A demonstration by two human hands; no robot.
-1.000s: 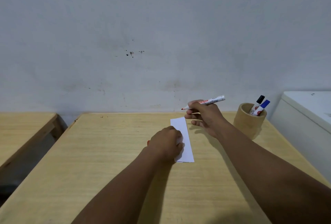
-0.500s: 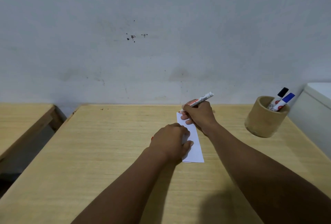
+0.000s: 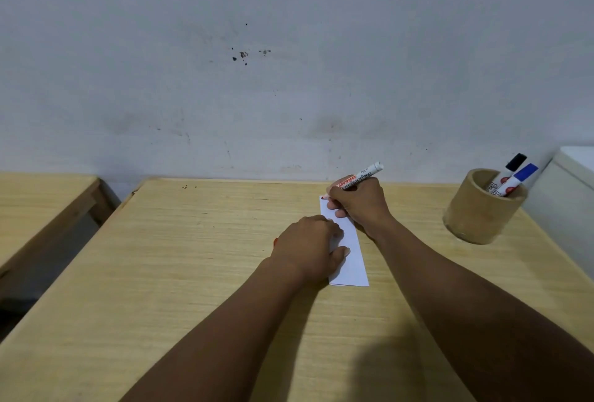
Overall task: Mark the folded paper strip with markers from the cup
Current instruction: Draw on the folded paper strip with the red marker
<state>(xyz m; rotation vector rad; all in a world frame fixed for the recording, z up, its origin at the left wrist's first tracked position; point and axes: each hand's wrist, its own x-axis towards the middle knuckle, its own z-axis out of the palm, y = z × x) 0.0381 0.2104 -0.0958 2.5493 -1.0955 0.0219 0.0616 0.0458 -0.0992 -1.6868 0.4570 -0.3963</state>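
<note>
A white folded paper strip (image 3: 353, 260) lies lengthwise on the wooden table (image 3: 193, 257). My left hand (image 3: 308, 244) presses down on its middle; a small red piece, perhaps a cap, peeks out at its left side. My right hand (image 3: 358, 202) grips an uncapped red marker (image 3: 363, 176) at the strip's far end. The marker's tip touches the paper's far left corner, where a small red mark shows. A round wooden cup (image 3: 475, 215) at the right holds a black-capped marker (image 3: 512, 167) and a blue-capped marker (image 3: 519, 178).
A grey wall runs along the table's far edge. A white box-like object (image 3: 572, 183) stands just right of the cup. A second wooden table (image 3: 35, 205) sits to the left across a gap.
My right hand came down from above the strip and brought the marker tip onto the paper's far corner. My left hand stayed on the strip. The view shifted left.
</note>
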